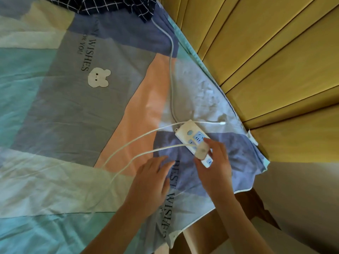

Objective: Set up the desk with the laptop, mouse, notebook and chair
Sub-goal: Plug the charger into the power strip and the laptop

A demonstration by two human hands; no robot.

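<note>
My left hand point(152, 182) rests flat on the patchwork bedsheet point(55, 110), fingers spread and gripping nothing, pressed there, I judge, to steady me as I lean over. Two thin white cables point(139, 138) run past it toward the power strip point(194, 140), which lies near the bed's corner beside the yellow padded headboard point(266, 52). My right hand point(216, 162) pinches the white plug adapter point(201, 151), thumb and fingers closed around it at a socket; plugging in or pulling out, I cannot tell. Laptop, mouse, notebook, chair and desk are all out of view.
</note>
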